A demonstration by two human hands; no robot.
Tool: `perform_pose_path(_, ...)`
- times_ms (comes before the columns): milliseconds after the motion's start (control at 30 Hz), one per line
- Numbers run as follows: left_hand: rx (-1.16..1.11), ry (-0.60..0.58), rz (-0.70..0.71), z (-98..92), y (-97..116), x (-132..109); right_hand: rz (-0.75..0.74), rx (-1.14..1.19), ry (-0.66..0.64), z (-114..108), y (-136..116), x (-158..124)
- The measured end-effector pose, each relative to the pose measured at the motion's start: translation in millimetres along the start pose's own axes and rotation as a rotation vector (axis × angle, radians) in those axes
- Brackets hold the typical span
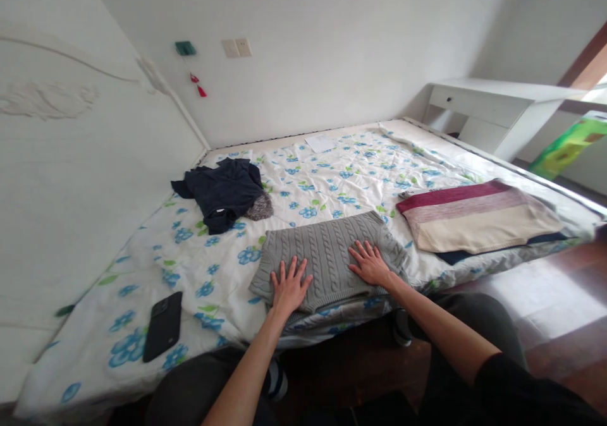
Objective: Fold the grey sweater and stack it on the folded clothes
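Grey cable-knit sweater (327, 261) lies flat on the floral quilt (360, 167), directly beneath the left hand (291, 285) and right hand (368, 263), whose fingers splay wide and press on the knit, gripping nothing.

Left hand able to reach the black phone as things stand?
Probably yes: the left hand rests on the grey knit sweater, and only floral quilt lies between it and the phone.

You wear a black sleeve (535, 394), dark grey trousers (474, 325) and dark, pale-trimmed footwear (275, 380); your left hand (290, 285) and right hand (370, 263) are bare.
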State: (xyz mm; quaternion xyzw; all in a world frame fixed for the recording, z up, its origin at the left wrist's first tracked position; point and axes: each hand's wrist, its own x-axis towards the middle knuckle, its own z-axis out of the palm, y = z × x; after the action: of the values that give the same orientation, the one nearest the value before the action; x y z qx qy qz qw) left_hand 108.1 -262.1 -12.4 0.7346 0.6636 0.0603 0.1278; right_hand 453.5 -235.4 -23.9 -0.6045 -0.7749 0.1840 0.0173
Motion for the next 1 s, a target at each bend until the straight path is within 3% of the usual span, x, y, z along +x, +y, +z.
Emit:
perform_pose_path(300, 0.056, 0.15, 0.136, -25.8, -19, 80, 0.025, 0.02, -0.008, -7, -16, 9)
perform_pose_path(467, 0.023, 0.163, 0.077, -17.4, -18, 113, 0.046, 0.035, -0.011, -16, -26, 23)
perform_pose_path(567, 0.019, 0.216, 0.002, -3.2, -17, 116, 0.072, 0.049, 0.048, -22, -33, 35)
perform_pose_path(667, 0.03, 0.251, 0.005, 6.4, -16, 112, 0.123, 0.109, 0.186, -27, -43, 53)
perform_pose_path(767, 0.051, 0.257, 0.013, 8.8, -16, 109, 0.077, 0.188, 0.288, -32, -60, 79)
perform_pose_path(1000, 0.048, 0.254, 0.004, 11.0, -18, 107, -0.189, 0.197, 0.14, -24, -145, 153)
